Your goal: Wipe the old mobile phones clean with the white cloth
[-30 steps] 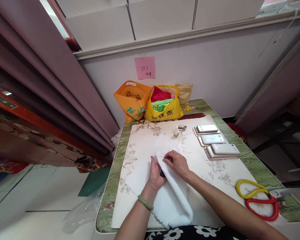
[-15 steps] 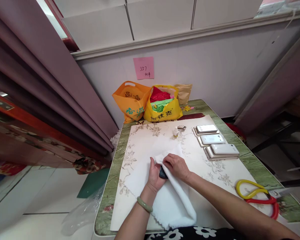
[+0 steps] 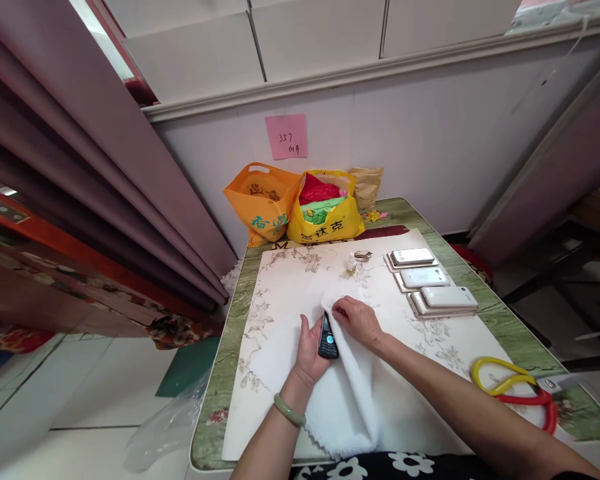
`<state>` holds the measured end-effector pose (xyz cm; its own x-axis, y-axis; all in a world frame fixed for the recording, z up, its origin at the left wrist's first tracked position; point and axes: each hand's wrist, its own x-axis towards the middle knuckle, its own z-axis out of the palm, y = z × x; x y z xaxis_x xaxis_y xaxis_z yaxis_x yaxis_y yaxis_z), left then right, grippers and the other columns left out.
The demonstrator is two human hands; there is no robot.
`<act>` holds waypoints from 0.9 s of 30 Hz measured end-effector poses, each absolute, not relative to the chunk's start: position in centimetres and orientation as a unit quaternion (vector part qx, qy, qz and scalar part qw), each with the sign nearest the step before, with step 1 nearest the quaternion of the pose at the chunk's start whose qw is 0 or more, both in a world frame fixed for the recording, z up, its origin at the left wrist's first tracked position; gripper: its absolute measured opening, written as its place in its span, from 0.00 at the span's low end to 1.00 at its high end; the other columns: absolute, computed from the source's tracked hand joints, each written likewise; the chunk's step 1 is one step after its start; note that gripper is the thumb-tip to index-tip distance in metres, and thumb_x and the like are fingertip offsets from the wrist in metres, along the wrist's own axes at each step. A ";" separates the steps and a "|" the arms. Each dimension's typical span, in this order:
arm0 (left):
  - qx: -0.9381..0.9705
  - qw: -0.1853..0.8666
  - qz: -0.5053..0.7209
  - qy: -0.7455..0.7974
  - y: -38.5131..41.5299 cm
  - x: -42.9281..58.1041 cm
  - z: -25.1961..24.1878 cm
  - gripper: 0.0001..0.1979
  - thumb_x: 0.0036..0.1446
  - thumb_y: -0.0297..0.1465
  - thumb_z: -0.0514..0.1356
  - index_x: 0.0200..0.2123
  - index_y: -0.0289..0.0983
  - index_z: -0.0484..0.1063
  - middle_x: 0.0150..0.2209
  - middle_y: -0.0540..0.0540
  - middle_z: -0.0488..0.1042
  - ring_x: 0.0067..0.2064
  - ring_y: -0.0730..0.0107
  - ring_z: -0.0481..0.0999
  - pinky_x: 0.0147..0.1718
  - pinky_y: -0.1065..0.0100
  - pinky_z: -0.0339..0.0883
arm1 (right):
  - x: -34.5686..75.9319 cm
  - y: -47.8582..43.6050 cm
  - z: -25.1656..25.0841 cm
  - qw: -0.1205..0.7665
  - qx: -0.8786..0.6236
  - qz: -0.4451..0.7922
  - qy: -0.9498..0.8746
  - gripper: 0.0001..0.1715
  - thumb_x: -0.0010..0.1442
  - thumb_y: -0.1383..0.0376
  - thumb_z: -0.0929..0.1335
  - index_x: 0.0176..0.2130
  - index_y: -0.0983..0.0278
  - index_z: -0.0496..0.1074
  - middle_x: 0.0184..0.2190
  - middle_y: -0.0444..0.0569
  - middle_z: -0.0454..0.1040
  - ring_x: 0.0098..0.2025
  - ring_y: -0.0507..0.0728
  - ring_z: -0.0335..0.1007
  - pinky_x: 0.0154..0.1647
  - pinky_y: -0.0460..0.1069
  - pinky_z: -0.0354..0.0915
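My left hand (image 3: 310, 347) wears a green bangle at the wrist and cradles a small black keypad mobile phone (image 3: 329, 339), its keys and a round light-blue button facing up. A large white cloth (image 3: 337, 413) with a scalloped edge hangs below, partly under the left hand. Pinched in the fingertips of my right hand (image 3: 357, 321) is the upper part of this cloth, a fold of it running along the phone's right side. The phone's top end is partly covered by the cloth.
Several phones (image 3: 447, 298) lie stacked at the table's right. Yellow-and-red-handled scissors (image 3: 517, 387) rest at the right edge. A small bottle (image 3: 351, 263) stands near a dark wire-like item (image 3: 363, 256). Behind are an orange bag (image 3: 263, 200) and a yellow bag (image 3: 325, 230) holding coloured fabric.
My right hand has drawn the cloth slightly rightward off the phone, so more of its keypad and the round button show. My left hand stays nearly still.
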<state>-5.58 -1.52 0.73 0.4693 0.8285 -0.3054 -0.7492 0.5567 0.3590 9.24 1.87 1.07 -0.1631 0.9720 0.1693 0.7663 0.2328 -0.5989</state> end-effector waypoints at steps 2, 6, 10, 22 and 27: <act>0.089 0.854 0.460 0.227 -1.5 -5.5 0.7 0.33 0.60 0.52 0.50 0.56 0.33 0.67 0.49 0.36 0.75 0.53 0.52 0.72 0.55 0.55 0.59 | 9.4 2.0 0.9 0.273 -0.600 0.197 -0.726 0.07 0.61 0.67 0.65 0.39 0.59 0.72 0.34 0.44 0.74 0.35 0.53 0.70 0.36 0.46 0.62; 0.081 0.850 0.469 0.226 -1.3 -5.4 0.4 0.33 0.60 0.53 0.49 0.56 0.33 0.67 0.48 0.36 0.76 0.54 0.51 0.72 0.55 0.54 0.59 | 9.0 1.7 0.3 0.306 -0.594 0.180 -0.722 0.11 0.63 0.67 0.63 0.43 0.59 0.73 0.37 0.45 0.74 0.38 0.54 0.71 0.38 0.47 0.64; 0.083 0.853 0.466 0.220 -1.2 -5.5 0.2 0.34 0.60 0.53 0.48 0.57 0.33 0.65 0.50 0.35 0.75 0.54 0.51 0.71 0.56 0.53 0.59 | 8.4 1.3 -0.5 0.322 -0.559 0.128 -0.753 0.14 0.64 0.68 0.62 0.45 0.59 0.75 0.40 0.49 0.76 0.43 0.57 0.71 0.44 0.51 0.66; 0.038 0.853 0.456 0.251 -1.4 -5.6 0.4 0.31 0.60 0.52 0.51 0.49 0.31 0.72 0.43 0.34 0.78 0.48 0.52 0.76 0.53 0.54 0.64 | 9.1 -4.5 -0.1 0.297 -0.391 0.098 -0.865 0.22 0.68 0.68 0.59 0.59 0.61 0.66 0.56 0.50 0.71 0.60 0.57 0.63 0.62 0.59 0.55; 0.049 0.856 0.441 0.264 -1.8 -6.0 0.8 0.32 0.57 0.53 0.53 0.49 0.31 0.72 0.35 0.36 0.79 0.41 0.52 0.79 0.47 0.53 0.68 | 9.2 -6.5 -0.1 0.261 -0.342 0.099 -0.897 0.27 0.68 0.63 0.59 0.65 0.65 0.57 0.61 0.52 0.64 0.65 0.58 0.54 0.65 0.59 0.52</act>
<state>-5.98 -1.75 0.80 0.4716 0.7811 -0.4093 -0.7292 0.6064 0.3171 9.22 -6.51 -0.12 -0.6305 0.6650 0.4003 0.5618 0.7469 -0.3557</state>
